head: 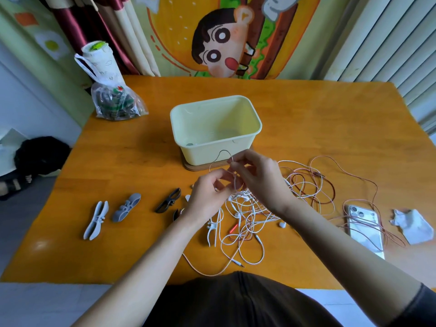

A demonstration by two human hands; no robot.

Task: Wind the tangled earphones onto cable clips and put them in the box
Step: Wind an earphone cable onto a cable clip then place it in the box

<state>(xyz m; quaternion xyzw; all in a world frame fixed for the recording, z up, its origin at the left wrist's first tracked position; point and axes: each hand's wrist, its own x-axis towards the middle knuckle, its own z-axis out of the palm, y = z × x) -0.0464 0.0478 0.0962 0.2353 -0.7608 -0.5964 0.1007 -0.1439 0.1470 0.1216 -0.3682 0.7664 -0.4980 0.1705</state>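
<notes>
A tangle of white earphone cable lies on the orange table, mixed with reddish-pink cable that spreads to the right. My left hand and my right hand are raised just above the tangle, both pinching a white strand that loops up in front of the pale yellow box. The box stands open behind my hands. Cable clips lie to the left: a light grey clip, a darker grey clip and a black clip. A white clip sits under the cables.
A phone lies at the right under pink cable, with a crumpled tissue beside it. A plastic bag of items and a white bottle stand at the back left corner. The box rests on a brown lid.
</notes>
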